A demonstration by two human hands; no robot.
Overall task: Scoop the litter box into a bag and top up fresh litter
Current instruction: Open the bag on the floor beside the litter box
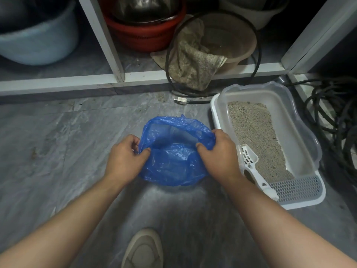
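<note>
Grey stone floor runs up to a white shelf frame at the back, with a pale blue tub behind it far to the left of the blue bag. Left of the bag, the left hand pinches the bag's near-left rim between curled fingers and thumb. The bag sits on the floor, mouth spread wide. Behind it, inside the frame, stand a red basket and a beige basin with a dirty cloth draped over it. The right hand grips the bag's right rim, fingers curled round the plastic. Just right of the bag lies the litter box, grey litter inside and a white scoop resting at its near-left corner. Dark cables coil farthest right.
</note>
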